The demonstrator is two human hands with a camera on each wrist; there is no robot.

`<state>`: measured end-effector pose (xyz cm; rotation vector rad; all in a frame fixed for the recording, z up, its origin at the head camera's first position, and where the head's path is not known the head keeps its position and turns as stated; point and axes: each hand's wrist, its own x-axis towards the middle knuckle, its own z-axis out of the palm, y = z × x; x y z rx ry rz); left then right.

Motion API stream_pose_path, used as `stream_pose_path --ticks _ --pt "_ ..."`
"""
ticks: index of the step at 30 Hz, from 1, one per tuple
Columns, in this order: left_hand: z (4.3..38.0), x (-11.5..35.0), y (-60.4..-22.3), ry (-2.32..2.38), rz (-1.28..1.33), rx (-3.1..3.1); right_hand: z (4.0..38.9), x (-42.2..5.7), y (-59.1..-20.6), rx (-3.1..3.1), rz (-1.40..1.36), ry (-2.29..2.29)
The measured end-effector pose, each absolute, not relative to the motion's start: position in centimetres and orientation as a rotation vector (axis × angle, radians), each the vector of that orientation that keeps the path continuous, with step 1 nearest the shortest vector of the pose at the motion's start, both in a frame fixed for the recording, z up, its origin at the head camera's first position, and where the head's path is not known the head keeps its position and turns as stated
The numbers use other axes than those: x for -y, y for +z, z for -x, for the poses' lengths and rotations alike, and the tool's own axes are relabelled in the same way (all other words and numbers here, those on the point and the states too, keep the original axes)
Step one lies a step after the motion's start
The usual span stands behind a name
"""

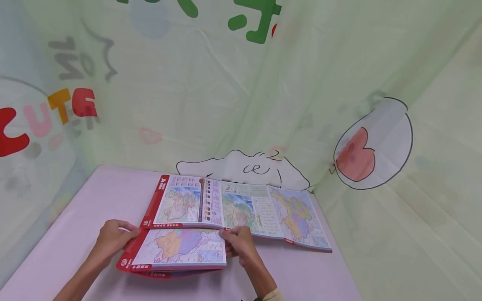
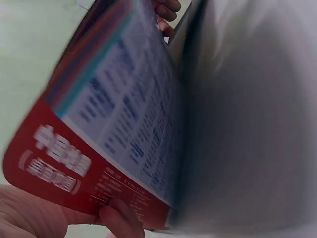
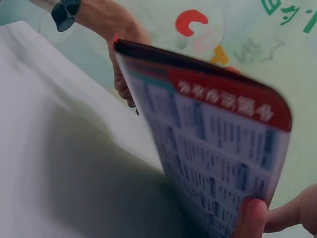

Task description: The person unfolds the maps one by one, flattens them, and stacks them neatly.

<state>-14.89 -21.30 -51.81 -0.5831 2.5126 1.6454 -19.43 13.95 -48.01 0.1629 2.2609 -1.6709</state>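
Observation:
A folded map (image 1: 184,246) with a red left strip is held up at the front of the table, with more layers hanging below its front edge. My left hand (image 1: 113,240) grips it by the red strip. At its right edge, my right hand (image 1: 242,244) pinches the map near the far corner. In the left wrist view, the underside of the map (image 2: 133,109) has a printed table and white characters on red, with curled fingers (image 2: 121,220) against it. The right wrist view has the map (image 3: 213,134) tilted, a right fingertip (image 3: 252,215) on its printed side.
Behind the held map, several overlapping map sheets (image 1: 241,209) lie in a row across the pale table (image 1: 101,192). The held map's far edge meets the front of that row. Printed fabric curtains (image 1: 188,104) hang close behind and on both sides of the table.

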Motion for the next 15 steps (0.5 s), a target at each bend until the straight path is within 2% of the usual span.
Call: stream_pose_path --ticks 15 --pt "13.2 21.3 -50.1 1.666 0.395 -2.432 18.6 -15.8 -47.4 -2.258 -0.037 -1.681"
